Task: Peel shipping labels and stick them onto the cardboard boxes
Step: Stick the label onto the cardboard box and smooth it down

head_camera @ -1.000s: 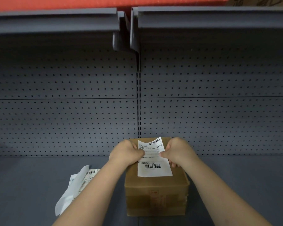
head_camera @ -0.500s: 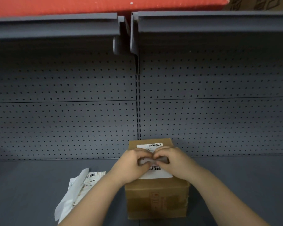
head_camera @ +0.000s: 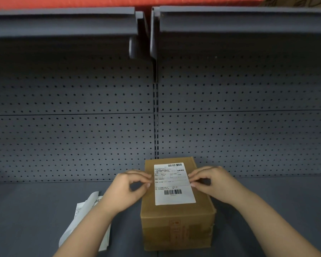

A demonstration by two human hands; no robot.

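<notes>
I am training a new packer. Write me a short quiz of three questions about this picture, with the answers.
1. True or false: the shipping label lies flat on top of the cardboard box.
2. Where are the loose papers? A) on the box B) on the shelf, left of the box C) on the pegboard
3. Fill in: the left hand and right hand are at the label's two ____ edges.

Key: 1 true; 2 B; 3 side
</notes>
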